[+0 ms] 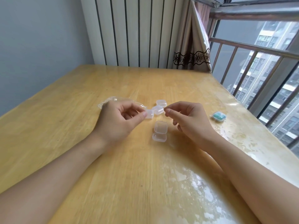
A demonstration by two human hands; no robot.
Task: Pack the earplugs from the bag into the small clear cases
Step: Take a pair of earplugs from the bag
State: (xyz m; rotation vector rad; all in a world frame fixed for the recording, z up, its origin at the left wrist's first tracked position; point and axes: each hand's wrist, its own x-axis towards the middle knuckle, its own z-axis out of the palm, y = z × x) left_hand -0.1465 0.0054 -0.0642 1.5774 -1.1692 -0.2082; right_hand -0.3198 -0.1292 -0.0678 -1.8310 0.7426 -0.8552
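The left hand (119,120) pinches a small square clear plastic case (149,114) by thumb and fingertip above the wooden table (64,126); the right hand (186,117), fingers curled, seems to hold nothing, though that is uncertain; the crumpled clear bag (110,101) lies far-left behind the left hand; so light a pinch could let the slick case slip or spring away when pried open.

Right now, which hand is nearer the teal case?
The right hand is nearer: the teal case lies apart on its right side. The left hand is farther left, pinching a clear case.
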